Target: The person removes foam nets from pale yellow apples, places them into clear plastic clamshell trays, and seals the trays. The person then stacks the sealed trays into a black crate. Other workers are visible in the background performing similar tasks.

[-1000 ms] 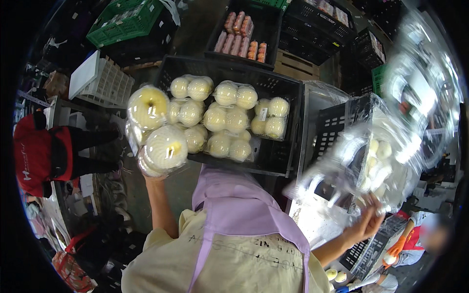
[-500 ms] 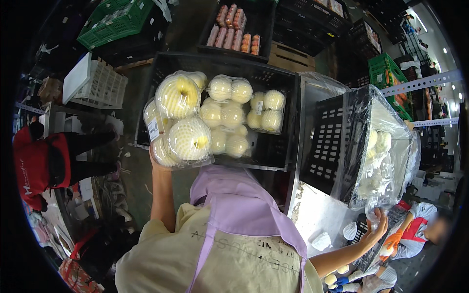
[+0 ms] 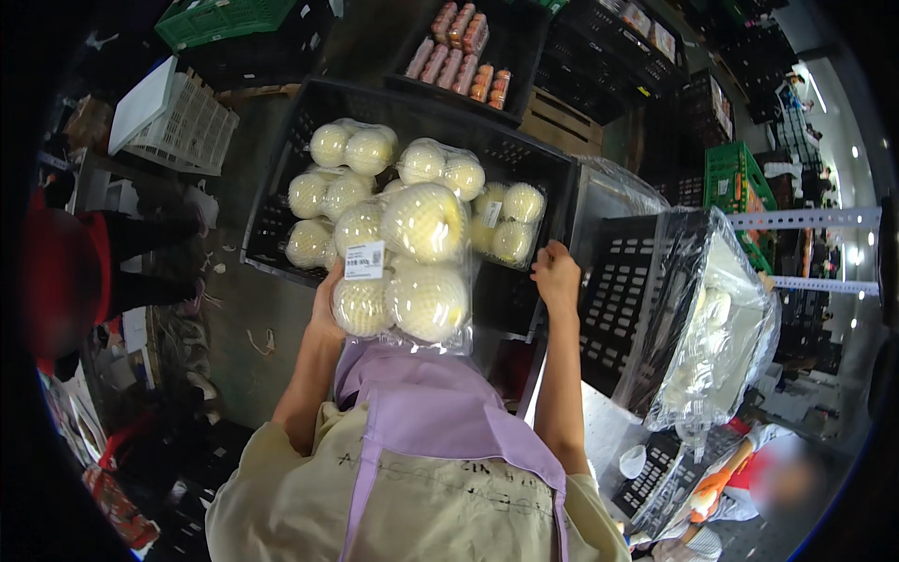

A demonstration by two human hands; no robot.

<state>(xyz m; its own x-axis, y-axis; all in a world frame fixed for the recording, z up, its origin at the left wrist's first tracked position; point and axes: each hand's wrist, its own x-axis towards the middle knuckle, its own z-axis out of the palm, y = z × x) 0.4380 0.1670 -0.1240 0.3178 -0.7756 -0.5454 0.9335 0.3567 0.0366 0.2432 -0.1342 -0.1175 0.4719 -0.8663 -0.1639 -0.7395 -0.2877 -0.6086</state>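
My left hand [image 3: 328,304] holds up a clear plastic clamshell [image 3: 403,262] of round, pale yellow fruits in foam nets. A white label is on its left side, and my fingers are partly hidden behind it. Below it is a black crate [image 3: 501,300] with similar fruit packs [image 3: 351,150] inside; one pack [image 3: 510,225] near its right wall also bears a label. My right hand [image 3: 558,273] is at the crate's right edge, fingers curled. Whether it grips the rim or something small, I cannot make out.
To the right, a black crate [image 3: 618,281] lined with clear plastic holds clear packaging [image 3: 693,375]. Beyond my crate stands another crate with red and orange fruit packs [image 3: 459,56]. A white basket [image 3: 197,126] is at left. Other people work at left and lower right.
My right hand has come from the clear packaging on the right to the crate's edge. The held fruit pack has moved right and towards me, uncovering packs on the crate's left side.
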